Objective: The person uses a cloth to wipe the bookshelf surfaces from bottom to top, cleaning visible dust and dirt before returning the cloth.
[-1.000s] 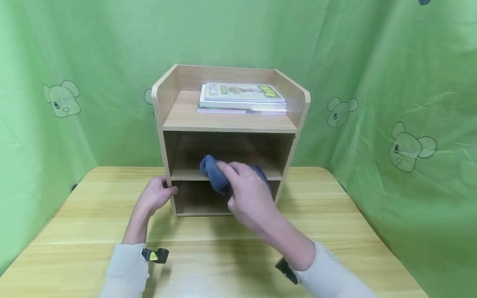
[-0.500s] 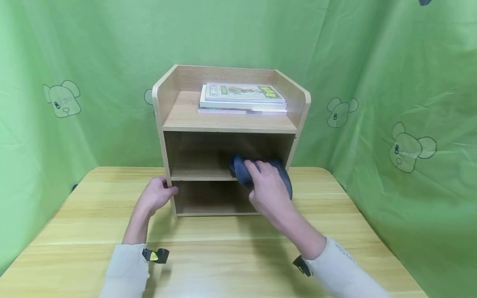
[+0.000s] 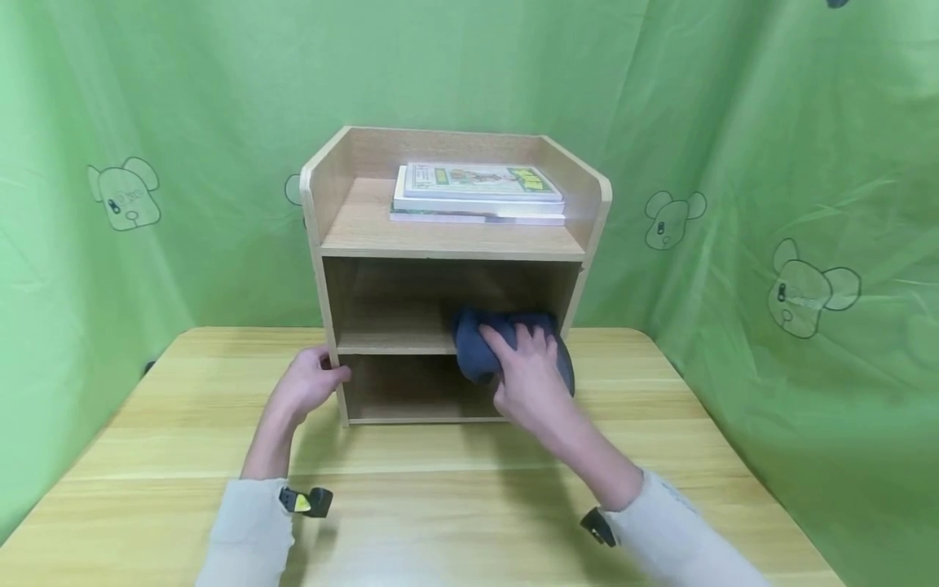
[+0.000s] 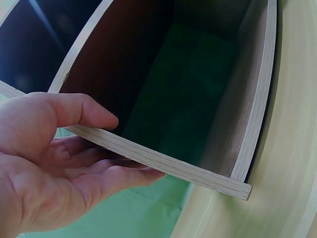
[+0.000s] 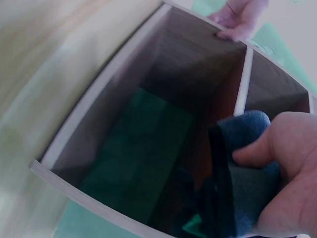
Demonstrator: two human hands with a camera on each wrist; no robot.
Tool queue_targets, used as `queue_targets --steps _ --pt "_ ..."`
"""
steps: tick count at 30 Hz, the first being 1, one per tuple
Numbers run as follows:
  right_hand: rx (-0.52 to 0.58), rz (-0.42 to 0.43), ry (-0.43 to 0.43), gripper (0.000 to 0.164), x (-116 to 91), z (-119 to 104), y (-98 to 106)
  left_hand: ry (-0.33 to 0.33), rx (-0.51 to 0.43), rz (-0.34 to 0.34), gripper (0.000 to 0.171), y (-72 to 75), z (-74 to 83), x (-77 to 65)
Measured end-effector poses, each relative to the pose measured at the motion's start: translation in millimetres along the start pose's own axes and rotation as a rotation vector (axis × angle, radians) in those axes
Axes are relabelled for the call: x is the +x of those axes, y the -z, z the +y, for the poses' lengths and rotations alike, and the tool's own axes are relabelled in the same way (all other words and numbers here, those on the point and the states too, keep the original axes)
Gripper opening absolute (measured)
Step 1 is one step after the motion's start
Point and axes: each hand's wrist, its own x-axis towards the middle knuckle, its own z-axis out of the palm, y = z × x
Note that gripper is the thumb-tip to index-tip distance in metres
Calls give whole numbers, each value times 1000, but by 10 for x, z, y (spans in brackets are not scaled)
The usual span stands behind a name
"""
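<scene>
My right hand (image 3: 534, 390) grips a bunched dark blue cloth (image 3: 475, 352) at the right front of the wooden shelf unit's middle compartment. The cloth drapes over the middle board's front edge (image 3: 389, 354). In the right wrist view, the thumb presses on the blue cloth (image 5: 253, 191), which has a dark border; the other fingers are hidden there. My left hand (image 3: 308, 385) holds the unit's left side panel (image 3: 323, 293) low down. The left wrist view shows the thumb inside that panel (image 4: 168, 165) and the fingers on its outer face.
Several books (image 3: 477, 196) lie stacked on the unit's top board (image 3: 359, 232). The unit stands on a light wooden table (image 3: 411, 497). Green curtains (image 3: 469, 65) with printed animal heads hang behind and on both sides.
My right hand and the cloth have moved right along the middle board, then stayed there while the fingers spread over the cloth. My left hand has kept its place on the side panel.
</scene>
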Motion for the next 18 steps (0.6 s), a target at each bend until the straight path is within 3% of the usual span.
queue_targets --steps 9,18 --pt "19 -39 -26 78 19 -186 -96 -48 -42 -24 45 47 -55 -1" --pt "-5 -99 3 66 126 -534 -241 -58 -64 -37 45 57 -79 14"
